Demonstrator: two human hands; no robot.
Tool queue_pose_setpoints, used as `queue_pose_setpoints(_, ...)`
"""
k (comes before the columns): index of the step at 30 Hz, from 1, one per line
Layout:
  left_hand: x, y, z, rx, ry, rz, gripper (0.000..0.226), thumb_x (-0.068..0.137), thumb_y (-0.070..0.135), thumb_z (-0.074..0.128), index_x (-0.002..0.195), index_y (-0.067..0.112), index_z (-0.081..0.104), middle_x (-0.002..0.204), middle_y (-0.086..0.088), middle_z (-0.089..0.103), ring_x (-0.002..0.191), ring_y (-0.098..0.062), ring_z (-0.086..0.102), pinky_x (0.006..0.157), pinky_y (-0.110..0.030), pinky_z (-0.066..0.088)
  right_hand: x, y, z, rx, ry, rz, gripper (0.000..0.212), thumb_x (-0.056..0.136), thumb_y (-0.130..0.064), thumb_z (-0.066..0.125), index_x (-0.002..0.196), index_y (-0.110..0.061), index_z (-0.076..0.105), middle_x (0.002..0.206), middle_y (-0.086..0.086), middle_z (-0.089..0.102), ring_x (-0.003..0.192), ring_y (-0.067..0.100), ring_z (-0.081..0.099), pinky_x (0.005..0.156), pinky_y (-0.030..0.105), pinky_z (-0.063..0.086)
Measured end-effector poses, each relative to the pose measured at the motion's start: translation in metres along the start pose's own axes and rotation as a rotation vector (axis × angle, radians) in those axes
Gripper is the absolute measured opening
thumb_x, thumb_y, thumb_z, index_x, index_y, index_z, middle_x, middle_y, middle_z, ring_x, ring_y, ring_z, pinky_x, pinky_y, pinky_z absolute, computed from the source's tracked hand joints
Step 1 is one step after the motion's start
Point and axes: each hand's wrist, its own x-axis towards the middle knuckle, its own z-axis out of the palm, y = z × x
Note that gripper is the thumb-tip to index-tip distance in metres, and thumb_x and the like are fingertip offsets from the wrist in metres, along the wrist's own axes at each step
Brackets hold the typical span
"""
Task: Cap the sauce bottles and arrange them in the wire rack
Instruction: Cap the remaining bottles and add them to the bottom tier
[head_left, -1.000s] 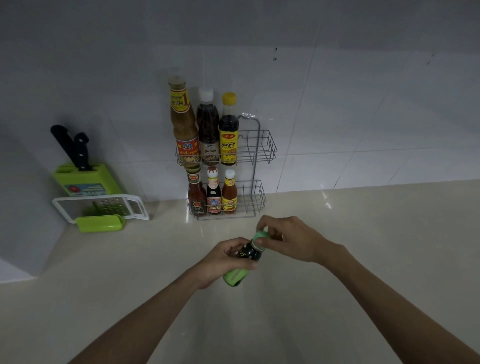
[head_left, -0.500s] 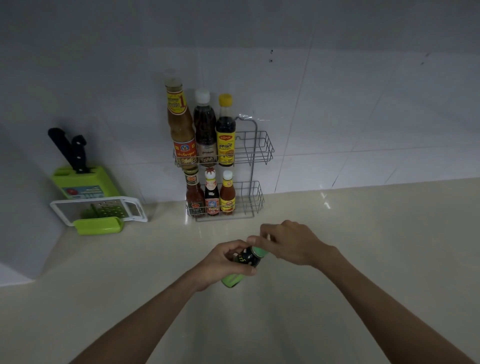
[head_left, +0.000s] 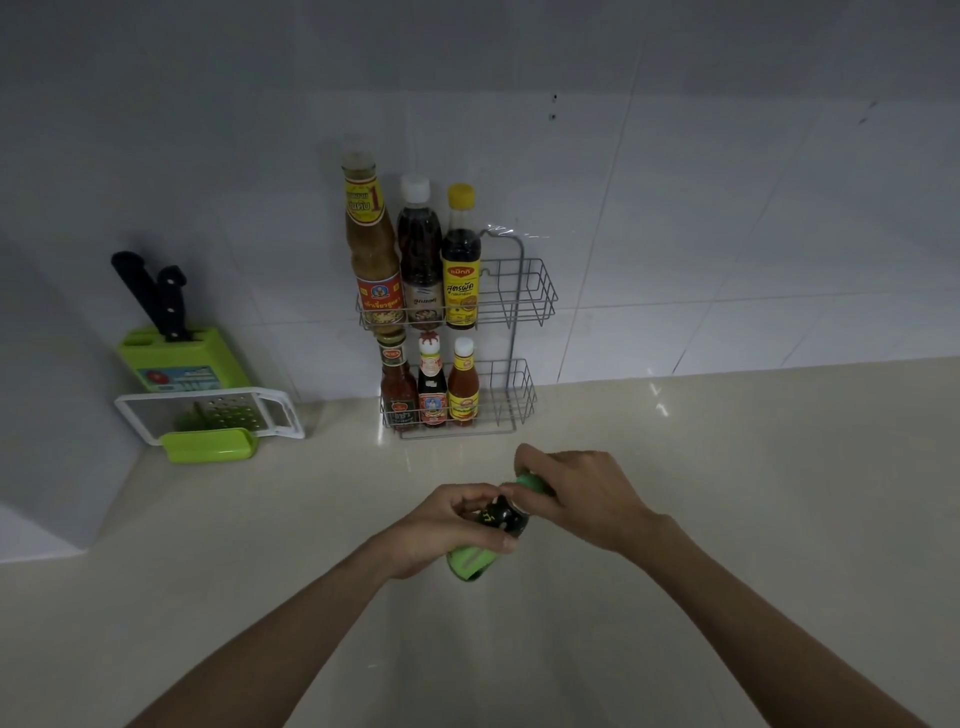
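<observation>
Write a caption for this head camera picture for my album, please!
Left hand holds a green-labelled bottle while right hand fits its green cap near the wire rack.

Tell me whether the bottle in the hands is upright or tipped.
Tipped. The green-labelled bottle leans, its green cap pointing up and right, held by the left hand while the right hand grips the cap.
</observation>
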Motion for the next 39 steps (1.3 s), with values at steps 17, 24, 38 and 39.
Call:
queue_pose_setpoints(17,0.0,0.013,-0.003,0.06,0.152,-0.019,0.046,0.071,0.012,0.083,0.113,0.015,0.066,0.103,-0.004,0.073,0.096,-0.016,0.068,0.083,-0.027,0.057,0.058,0.03,-0.011,0.598,-0.029,0.397,0.012,0.088,-0.026,0.064,0.08,-0.018,0.068,0.062,0.009,0.06,0.054,0.005,0.042,0.057,0.024,0.037)
queue_pose_setpoints(24,0.014,0.0,0.007,0.158,0.481,0.013,0.042,0.054,0.035,0.091,0.087,0.022,0.069,0.084,0.005,0.075,0.079,-0.009,0.069,0.07,-0.019,0.052,0.056,0.017,-0.002,0.767,-0.079,0.458,0.037,0.079,-0.043,0.072,0.104,-0.026,0.053,0.091,0.0,0.062,0.063,0.013,0.061,0.044,0.021,0.048)
queue_pose_setpoints(38,0.103,0.014,-0.055,0.262,0.568,0.102,0.067,0.083,0.021,0.072,0.142,0.02,0.038,0.138,0.006,0.049,0.127,-0.016,0.047,0.101,-0.026,0.036,0.118,0.082,0.067,0.602,0.212,0.495,0.036,0.071,-0.011,0.077,0.098,-0.022,0.056,0.094,0.002,0.065,0.087,0.02,0.062,0.076,0.037,0.055)
queue_pose_setpoints(39,0.108,0.015,-0.059,0.268,0.574,0.109,0.067,0.084,0.018,0.072,0.141,0.019,0.038,0.136,0.005,0.051,0.123,-0.014,0.049,0.1,-0.026,0.037,0.123,0.085,0.074,0.578,0.226,0.488,0.035,0.072,-0.009,0.075,0.098,-0.021,0.056,0.094,0.003,0.064,0.086,0.021,0.061,0.075,0.042,0.054)
